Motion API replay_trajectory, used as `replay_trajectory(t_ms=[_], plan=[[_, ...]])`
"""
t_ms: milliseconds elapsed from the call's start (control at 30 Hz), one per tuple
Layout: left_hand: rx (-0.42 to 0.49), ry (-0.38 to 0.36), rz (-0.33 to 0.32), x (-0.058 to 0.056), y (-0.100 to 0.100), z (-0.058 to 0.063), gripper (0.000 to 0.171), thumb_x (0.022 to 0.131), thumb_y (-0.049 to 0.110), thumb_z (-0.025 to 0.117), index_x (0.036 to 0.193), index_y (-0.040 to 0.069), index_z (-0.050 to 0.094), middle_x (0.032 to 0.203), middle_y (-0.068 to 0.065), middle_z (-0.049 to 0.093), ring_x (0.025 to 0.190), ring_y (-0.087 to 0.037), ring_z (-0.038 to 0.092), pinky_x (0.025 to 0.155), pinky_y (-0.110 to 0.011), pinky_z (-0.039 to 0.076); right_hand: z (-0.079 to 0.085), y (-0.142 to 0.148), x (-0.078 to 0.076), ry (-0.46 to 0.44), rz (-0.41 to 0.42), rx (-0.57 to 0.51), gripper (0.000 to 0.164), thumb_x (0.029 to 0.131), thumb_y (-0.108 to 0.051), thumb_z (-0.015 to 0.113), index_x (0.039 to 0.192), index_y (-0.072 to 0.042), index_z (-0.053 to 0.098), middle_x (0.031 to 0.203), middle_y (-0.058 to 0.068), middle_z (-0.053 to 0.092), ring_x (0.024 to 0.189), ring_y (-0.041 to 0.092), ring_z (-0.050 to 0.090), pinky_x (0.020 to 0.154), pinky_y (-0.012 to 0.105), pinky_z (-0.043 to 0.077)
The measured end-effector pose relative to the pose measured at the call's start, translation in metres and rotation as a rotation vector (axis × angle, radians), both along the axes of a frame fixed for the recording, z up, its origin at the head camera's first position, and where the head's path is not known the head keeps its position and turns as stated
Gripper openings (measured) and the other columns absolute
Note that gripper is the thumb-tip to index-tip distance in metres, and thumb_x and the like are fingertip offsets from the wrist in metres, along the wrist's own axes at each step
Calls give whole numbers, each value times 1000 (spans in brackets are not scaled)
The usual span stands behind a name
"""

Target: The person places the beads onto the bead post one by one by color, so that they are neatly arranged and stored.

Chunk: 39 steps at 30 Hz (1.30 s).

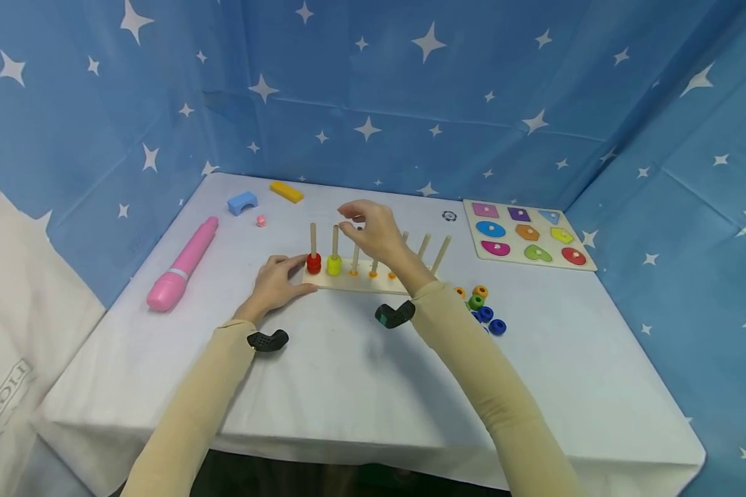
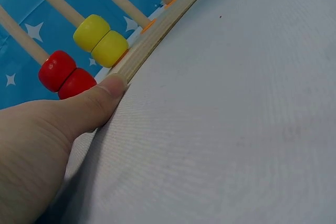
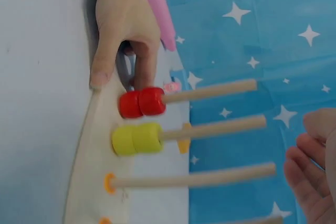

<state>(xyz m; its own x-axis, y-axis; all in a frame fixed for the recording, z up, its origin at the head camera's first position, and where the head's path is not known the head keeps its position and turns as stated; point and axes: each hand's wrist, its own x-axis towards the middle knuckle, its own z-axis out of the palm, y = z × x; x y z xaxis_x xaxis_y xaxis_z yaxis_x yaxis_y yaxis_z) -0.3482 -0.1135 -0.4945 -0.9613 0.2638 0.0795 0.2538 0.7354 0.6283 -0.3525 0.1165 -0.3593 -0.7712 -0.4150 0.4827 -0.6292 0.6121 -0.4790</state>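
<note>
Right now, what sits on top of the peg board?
Two red beads on the leftmost peg, two yellow beads on the next; the third peg holds none. The right wrist covers the base of the second peg from the right, so anything there is unseen.

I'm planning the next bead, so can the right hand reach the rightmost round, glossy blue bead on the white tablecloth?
Probably yes. The right hand looks empty, and nothing covers the round, glossy blue bead beside the beige fabric sleeve; the hand would likely need to draw back.
</note>
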Motion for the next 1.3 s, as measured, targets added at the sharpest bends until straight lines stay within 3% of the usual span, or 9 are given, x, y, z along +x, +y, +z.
replay_trajectory(t_ms=[167,367,467,700,833,933,1133,1300], plan=[[-5,-9,4,0,-1,-1,84,75,56,72,145,22,41,139,-21,37,130,-39,28,102,-59,25,8,18,8,-24,-2,-107,25,89,-9,64,114,-1,64,108,8,65,98,16,61,85,23,49],[-5,-11,15,0,-4,-2,82,76,52,73,145,21,41,141,-21,36,131,-39,27,103,-59,24,17,55,11,9,-32,-225,21,91,-10,63,111,-4,65,104,5,67,95,11,62,83,22,50],[-5,-11,16,1,-5,-2,81,77,53,72,145,21,41,141,-21,36,131,-39,27,103,-59,24,22,78,14,43,-88,-289,19,91,-12,63,107,-4,66,102,4,67,94,9,63,84,22,49],[-15,-6,24,1,-6,-2,82,77,53,72,145,20,41,140,-20,38,132,-38,27,103,-59,25,24,133,19,111,-277,-477,17,89,-5,62,103,5,65,100,17,66,90,18,64,80,25,51],[-11,-2,25,2,-7,-1,81,77,51,73,145,19,41,139,-20,39,132,-38,26,103,-59,25,13,163,24,58,-388,-442,20,91,-16,62,105,-1,66,102,10,67,90,10,63,75,18,50],[-7,-4,21,3,-6,0,81,77,50,73,145,18,41,139,-21,39,131,-39,26,103,-60,24,-3,183,28,-16,-446,-380,22,92,-19,60,106,-2,66,103,9,67,91,14,63,71,18,51],[-8,-11,17,3,-2,1,82,77,50,73,145,19,41,139,-22,39,131,-40,26,102,-61,24,-44,225,37,-178,-488,-203,25,94,-18,58,111,-2,64,107,12,65,100,24,60,90,35,47],[-15,-8,9,3,2,2,81,77,50,73,145,19,40,139,-21,40,132,-39,26,102,-60,24,-66,246,46,-345,-485,-115,29,96,-20,56,119,-3,60,113,13,63,108,28,56,94,44,45]])
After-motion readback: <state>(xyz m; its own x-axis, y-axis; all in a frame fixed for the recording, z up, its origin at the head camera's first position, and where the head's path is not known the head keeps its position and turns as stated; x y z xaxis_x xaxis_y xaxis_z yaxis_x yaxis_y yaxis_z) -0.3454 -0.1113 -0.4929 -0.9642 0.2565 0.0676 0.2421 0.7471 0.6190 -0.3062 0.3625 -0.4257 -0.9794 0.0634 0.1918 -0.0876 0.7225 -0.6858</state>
